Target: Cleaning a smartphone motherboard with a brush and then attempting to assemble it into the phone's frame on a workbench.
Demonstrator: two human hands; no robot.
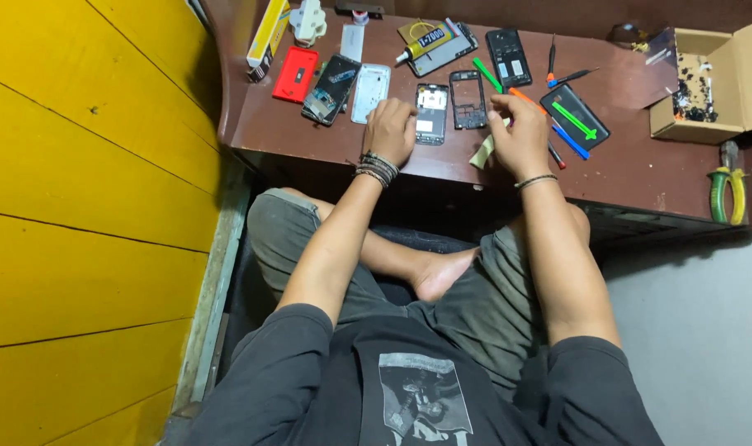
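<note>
I sit cross-legged at a low brown table (640, 169). My left hand (390, 130) rests on the table with curled fingers, touching the left edge of an opened phone body (431, 113). My right hand (520, 132) hovers just right of a black phone frame (468, 100), fingers pinched together; whether it holds a small part is unclear. A beige strip (481, 152) lies under that hand. An orange tool (524, 97) pokes out behind its fingers.
A red phone cover (296, 74), a dark phone (332, 89), a white frame (370, 91), a glue tube (425, 43), another black phone (508, 56), screwdrivers (551, 59), a dark phone with a green tool (574, 117), a cardboard box (714, 83), pliers (727, 186). Yellow wall on the left.
</note>
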